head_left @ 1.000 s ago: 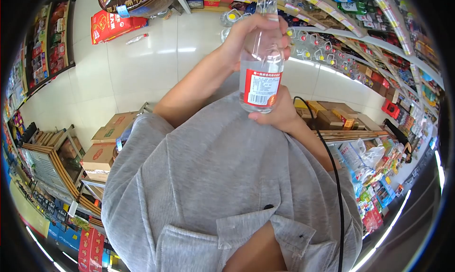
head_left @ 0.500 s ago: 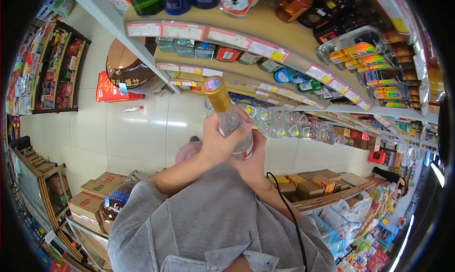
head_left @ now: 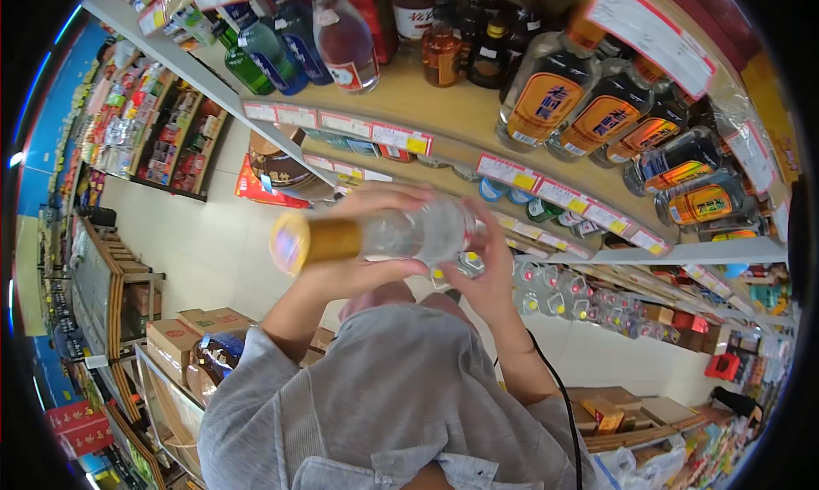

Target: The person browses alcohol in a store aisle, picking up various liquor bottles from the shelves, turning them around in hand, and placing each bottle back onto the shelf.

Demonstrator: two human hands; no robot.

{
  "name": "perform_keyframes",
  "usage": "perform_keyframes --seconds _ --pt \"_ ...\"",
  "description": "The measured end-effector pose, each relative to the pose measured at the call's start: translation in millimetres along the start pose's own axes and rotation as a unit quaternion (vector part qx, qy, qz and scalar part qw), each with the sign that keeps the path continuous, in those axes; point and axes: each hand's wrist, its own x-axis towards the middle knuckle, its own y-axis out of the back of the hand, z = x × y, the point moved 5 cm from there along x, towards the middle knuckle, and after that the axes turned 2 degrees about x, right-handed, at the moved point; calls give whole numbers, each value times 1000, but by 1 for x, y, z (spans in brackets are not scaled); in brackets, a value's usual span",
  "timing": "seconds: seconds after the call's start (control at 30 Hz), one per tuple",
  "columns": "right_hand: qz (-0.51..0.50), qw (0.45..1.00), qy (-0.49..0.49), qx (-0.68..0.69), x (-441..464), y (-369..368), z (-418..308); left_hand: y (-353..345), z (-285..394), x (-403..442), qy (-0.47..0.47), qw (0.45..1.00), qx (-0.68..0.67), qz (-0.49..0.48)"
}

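Note:
A clear glass liquor bottle (head_left: 418,232) with a gold cap and neck wrap lies nearly level in front of my chest, slightly blurred. Its cap end points left and its base points right. My left hand (head_left: 363,272) is closed around the bottle's shoulder, thumb on the near side and fingers on the far side. My right hand (head_left: 490,272) grips the base end, partly covering a label with red on it. Beyond both hands, the shelf holds a clear bottle with a white-and-red label (head_left: 345,42) and dark bottles with orange labels (head_left: 546,98).
Shelf edges with price tags (head_left: 375,132) run close beyond my hands. Large jugs (head_left: 559,289) stand low on the right. A big brown jar (head_left: 286,166) is on the floor at left. Cardboard boxes (head_left: 175,345) are stacked behind me at left, and more boxes (head_left: 610,413) at right.
The bottle has tipped from cap-up to nearly level, its cap swinging left and down. My right hand has shifted right with the base. The view has moved closer to the upper shelf.

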Motion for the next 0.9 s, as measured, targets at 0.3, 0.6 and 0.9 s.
perform_keyframes --seconds 0.3,0.6,0.9 --pt "115 991 62 9 -24 28 13 46 -11 63 -54 970 22 236" --pt "245 914 247 -210 39 49 -64 53 -41 104 80 974 33 209" --pt "315 880 259 -246 106 49 -125 60 -62 120 44 978 50 195"
